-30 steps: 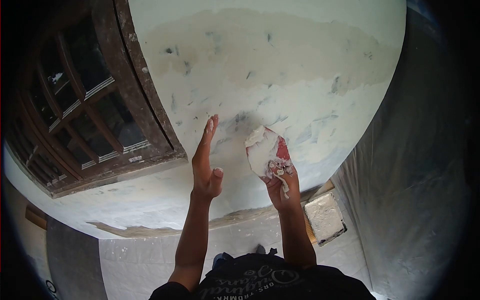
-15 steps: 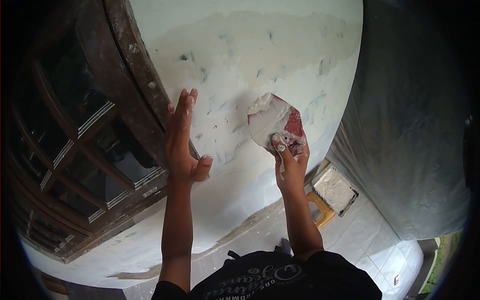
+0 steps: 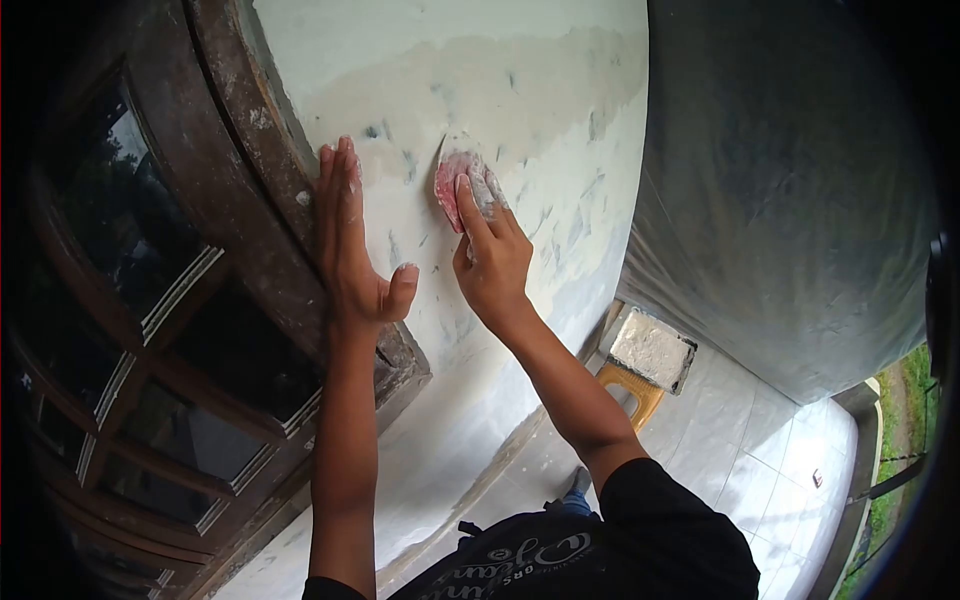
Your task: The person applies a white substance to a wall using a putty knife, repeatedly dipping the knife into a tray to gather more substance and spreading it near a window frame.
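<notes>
Wall — scraper (red) in right hand.

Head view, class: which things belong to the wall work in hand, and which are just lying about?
In the job:
red spreader in the right hand
patchy wall
probably the tray of white paste

Seemingly just about:
brown window frame
plastic sheeting
floor tiles

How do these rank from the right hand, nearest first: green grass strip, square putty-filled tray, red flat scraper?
1. Red flat scraper, in the right hand.
2. Square putty-filled tray, lower right.
3. Green grass strip, far right edge.
</notes>
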`<state>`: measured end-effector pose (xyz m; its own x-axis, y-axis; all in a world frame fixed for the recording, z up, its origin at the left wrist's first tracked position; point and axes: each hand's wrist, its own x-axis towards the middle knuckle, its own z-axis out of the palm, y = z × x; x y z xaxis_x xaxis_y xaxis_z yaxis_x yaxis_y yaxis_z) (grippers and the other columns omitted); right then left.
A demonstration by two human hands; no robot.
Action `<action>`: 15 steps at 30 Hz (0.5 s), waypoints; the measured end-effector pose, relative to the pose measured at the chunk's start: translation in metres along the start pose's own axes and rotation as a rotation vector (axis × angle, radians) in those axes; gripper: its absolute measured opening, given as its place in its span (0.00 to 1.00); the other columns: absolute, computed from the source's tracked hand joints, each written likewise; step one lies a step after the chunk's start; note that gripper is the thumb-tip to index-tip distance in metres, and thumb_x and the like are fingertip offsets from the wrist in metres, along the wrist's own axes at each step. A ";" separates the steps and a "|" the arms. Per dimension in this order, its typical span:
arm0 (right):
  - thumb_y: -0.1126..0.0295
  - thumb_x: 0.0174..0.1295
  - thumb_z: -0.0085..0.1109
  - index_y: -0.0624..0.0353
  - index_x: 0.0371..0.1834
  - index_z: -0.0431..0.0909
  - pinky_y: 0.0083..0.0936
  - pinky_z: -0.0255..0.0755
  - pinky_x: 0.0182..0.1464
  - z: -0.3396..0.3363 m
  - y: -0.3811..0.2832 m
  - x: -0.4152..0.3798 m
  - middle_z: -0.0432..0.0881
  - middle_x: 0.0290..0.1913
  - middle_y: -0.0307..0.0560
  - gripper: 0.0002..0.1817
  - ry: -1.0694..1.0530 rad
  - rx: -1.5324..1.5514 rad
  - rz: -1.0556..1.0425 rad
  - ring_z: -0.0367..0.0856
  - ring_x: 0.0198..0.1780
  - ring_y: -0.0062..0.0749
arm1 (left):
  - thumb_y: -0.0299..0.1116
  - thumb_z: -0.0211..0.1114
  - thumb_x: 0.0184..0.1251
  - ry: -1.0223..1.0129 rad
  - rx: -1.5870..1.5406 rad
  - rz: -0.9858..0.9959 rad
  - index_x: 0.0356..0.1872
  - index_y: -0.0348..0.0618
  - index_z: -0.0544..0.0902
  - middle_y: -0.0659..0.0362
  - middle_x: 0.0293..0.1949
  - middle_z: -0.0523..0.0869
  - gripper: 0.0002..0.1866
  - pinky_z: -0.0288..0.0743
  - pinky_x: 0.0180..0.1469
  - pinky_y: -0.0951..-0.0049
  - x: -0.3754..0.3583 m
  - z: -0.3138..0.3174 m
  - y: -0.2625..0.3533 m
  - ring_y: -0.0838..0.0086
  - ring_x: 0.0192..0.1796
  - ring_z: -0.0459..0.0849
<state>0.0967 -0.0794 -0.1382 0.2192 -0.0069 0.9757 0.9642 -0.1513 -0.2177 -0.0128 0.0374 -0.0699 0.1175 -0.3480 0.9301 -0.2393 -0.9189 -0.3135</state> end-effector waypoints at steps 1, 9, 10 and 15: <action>0.88 0.39 0.58 0.63 0.67 0.75 0.38 0.79 0.40 0.000 -0.001 -0.002 0.82 0.43 0.61 0.41 -0.030 0.007 -0.007 0.83 0.42 0.54 | 0.64 0.41 0.72 0.002 -0.009 -0.006 0.77 0.32 0.56 0.35 0.74 0.64 0.46 0.50 0.76 0.38 -0.002 0.002 -0.001 0.35 0.77 0.56; 0.90 0.44 0.57 0.62 0.67 0.75 0.35 0.82 0.44 -0.024 -0.031 -0.062 0.83 0.50 0.66 0.39 -0.128 0.080 0.063 0.87 0.44 0.54 | 0.69 0.42 0.67 0.012 0.051 -0.054 0.77 0.37 0.58 0.41 0.74 0.67 0.49 0.46 0.74 0.33 -0.006 0.010 0.003 0.37 0.77 0.58; 0.91 0.46 0.57 0.62 0.67 0.75 0.34 0.81 0.44 -0.031 -0.027 -0.060 0.84 0.50 0.65 0.38 -0.157 0.143 0.149 0.87 0.44 0.52 | 0.68 0.42 0.67 0.028 0.041 -0.031 0.77 0.37 0.59 0.41 0.74 0.68 0.49 0.46 0.74 0.33 -0.007 0.011 0.000 0.37 0.77 0.58; 0.90 0.50 0.58 0.59 0.70 0.72 0.31 0.78 0.37 -0.025 0.001 0.003 0.83 0.37 0.54 0.38 0.006 0.076 0.159 0.83 0.33 0.45 | 0.68 0.41 0.66 0.001 0.051 -0.050 0.77 0.37 0.60 0.41 0.73 0.69 0.49 0.45 0.74 0.34 -0.007 0.009 0.002 0.38 0.77 0.59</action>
<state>0.0949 -0.1045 -0.1349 0.3694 -0.0305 0.9288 0.9259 -0.0723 -0.3707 -0.0054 0.0357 -0.0784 0.1270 -0.3014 0.9450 -0.1841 -0.9433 -0.2761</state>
